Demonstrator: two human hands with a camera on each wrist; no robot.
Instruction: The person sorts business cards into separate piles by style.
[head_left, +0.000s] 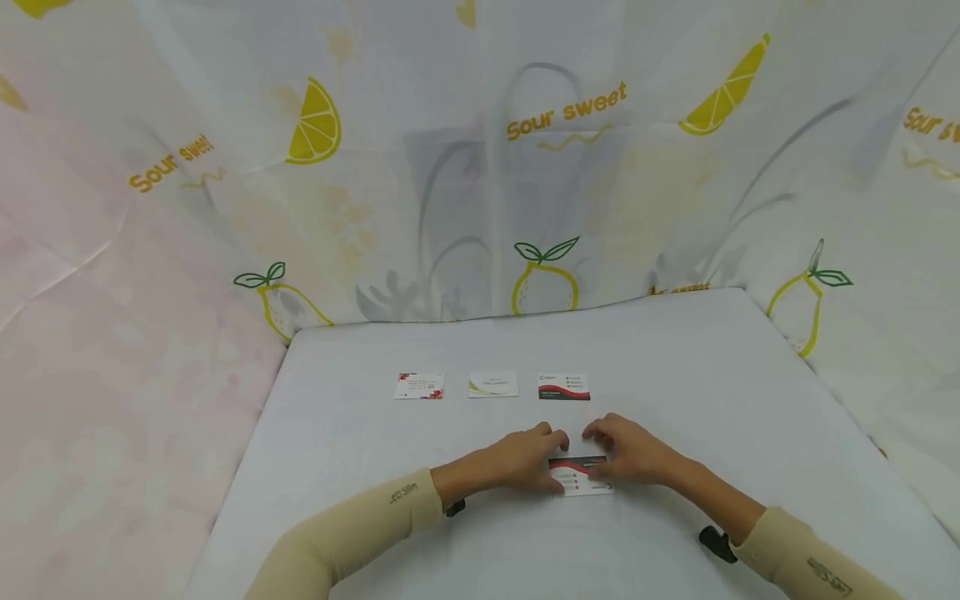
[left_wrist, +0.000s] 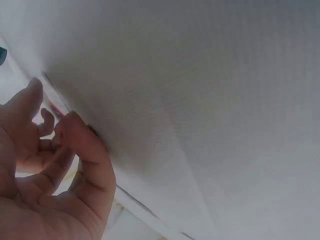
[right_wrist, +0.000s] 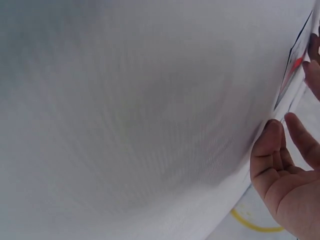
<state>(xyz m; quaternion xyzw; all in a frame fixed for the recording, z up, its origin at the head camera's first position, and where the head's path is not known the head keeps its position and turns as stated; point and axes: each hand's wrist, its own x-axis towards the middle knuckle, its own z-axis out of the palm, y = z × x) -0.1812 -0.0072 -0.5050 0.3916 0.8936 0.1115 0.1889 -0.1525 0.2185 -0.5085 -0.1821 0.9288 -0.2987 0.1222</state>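
A white business card (head_left: 576,485) with a red wave and a dark band lies on the table between the two hands. My left hand (head_left: 527,460) is at its left side, thumb near the lower left corner and fingers bent loosely by the upper left. At the opposite side is my right hand (head_left: 636,450), its thumb over or beside the card's right part and its other fingers raised above the far edge. In the right wrist view, a thin gap shows between the card (right_wrist: 292,72) and the right thumb. Neither hand visibly lifts the card.
Farther back, three cards lie in a row: one with red floral corners (head_left: 420,386), one pale with a yellow-green curve (head_left: 493,384), and one with a red and dark wave (head_left: 564,387). A lemon-printed curtain (head_left: 450,208) borders the white table (head_left: 675,358).
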